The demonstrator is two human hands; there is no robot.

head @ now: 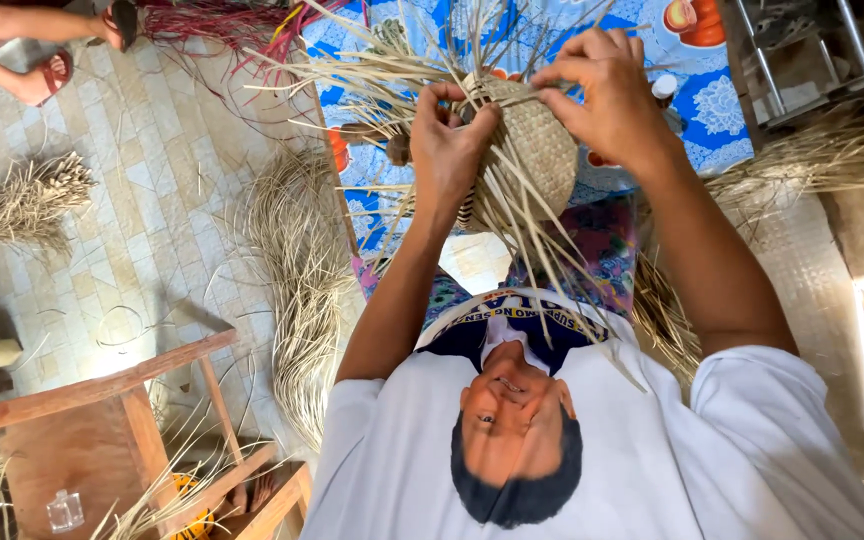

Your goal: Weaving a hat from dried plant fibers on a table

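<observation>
Woven straw basket point(537, 150), mouth pointing away, loose strands trailing toward wearer.

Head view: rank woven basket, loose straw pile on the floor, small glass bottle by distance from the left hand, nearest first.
1. woven basket: gripped at its rim by the left hand, at top centre.
2. loose straw pile: on the tiled floor, below and left of that hand.
3. small glass bottle: on the wooden stool at bottom left, clearly farthest.

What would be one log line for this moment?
left hand: grips woven basket rim | right hand: pinches loose strips | floor: straw bundles
</observation>
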